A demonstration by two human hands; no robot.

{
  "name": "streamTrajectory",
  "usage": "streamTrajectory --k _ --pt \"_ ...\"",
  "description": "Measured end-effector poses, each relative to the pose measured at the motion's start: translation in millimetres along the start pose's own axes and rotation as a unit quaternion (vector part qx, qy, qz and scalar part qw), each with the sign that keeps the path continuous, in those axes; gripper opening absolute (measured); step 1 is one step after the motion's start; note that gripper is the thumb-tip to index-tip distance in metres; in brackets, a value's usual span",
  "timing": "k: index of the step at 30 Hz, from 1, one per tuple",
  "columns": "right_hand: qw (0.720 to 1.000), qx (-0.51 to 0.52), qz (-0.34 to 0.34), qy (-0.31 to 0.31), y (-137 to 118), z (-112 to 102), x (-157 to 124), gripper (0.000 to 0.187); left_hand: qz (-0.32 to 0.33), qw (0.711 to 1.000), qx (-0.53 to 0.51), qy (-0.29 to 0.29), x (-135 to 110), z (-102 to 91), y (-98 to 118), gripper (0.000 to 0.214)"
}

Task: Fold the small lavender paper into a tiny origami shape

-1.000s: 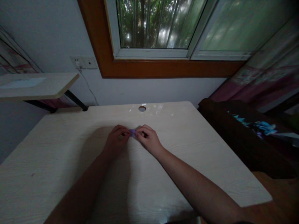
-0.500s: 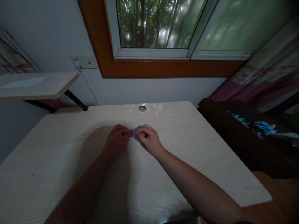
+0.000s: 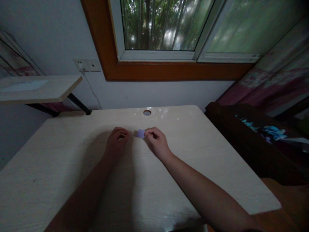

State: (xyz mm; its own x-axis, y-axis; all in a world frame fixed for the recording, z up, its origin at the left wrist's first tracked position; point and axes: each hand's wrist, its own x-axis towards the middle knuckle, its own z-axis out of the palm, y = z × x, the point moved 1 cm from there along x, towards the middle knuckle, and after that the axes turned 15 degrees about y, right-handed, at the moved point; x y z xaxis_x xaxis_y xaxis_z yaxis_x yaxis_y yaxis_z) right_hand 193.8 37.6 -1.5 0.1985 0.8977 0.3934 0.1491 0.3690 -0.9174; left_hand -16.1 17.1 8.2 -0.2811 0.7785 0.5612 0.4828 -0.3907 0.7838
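Note:
A small purple piece of paper [image 3: 140,133] is pinched at its right edge by my right hand [image 3: 157,141]. It looks flat and roughly square, just over the pale wood-grain desk [image 3: 193,167]. To the left of the paper, apart from it, is my left hand [image 3: 116,141]. Its thumb and fingertips curl together in a ring, with nothing visible between them. My left arm casts a shadow on the desk.
A round cable hole [image 3: 147,112] lies near the desk's back edge. At the left, a raised shelf [image 3: 60,91] stands on black legs. Behind are a wall socket [image 3: 87,65] with a cord and a window. A dark piece of furniture [image 3: 231,129] with blue items adjoins the right.
My left hand has let go of the paper and drawn back to the left. My right hand still holds it, slightly further right and up, and more of the paper shows.

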Motion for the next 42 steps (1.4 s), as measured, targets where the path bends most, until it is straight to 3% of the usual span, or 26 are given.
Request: streamTrajectory --k 4,7,11,20,34,38,42 --pt "1.000 0.007 0.002 -0.013 0 0 -1 0.013 -0.048 0.999 -0.013 -0.022 -3 2.3 0 0.013" --pt "0.999 0.003 -0.009 -0.032 -5 1 -1 0.011 -0.076 0.993 -0.018 -0.084 -6 5.1 1 0.020" --pt "0.997 -0.009 -0.027 -0.071 -11 2 -2 0.009 -0.049 0.987 0.005 -0.151 -7 6.7 4 0.019" --pt "0.995 -0.019 -0.033 -0.097 -11 3 -4 0.013 -0.058 0.981 0.002 -0.187 -6 3.8 9 0.021" --pt "0.990 -0.026 -0.048 -0.130 -7 5 -4 0.013 -0.090 0.986 -0.020 -0.141 -6 3.6 3 0.021" --pt "0.988 -0.028 -0.045 -0.145 -9 5 -4 0.013 -0.123 0.985 -0.069 -0.098 -7 5.8 -3 0.023" --pt "0.989 -0.037 -0.041 -0.137 -9 5 -5 0.008 -0.163 0.972 -0.132 -0.103 -9 8.0 -4 0.026"
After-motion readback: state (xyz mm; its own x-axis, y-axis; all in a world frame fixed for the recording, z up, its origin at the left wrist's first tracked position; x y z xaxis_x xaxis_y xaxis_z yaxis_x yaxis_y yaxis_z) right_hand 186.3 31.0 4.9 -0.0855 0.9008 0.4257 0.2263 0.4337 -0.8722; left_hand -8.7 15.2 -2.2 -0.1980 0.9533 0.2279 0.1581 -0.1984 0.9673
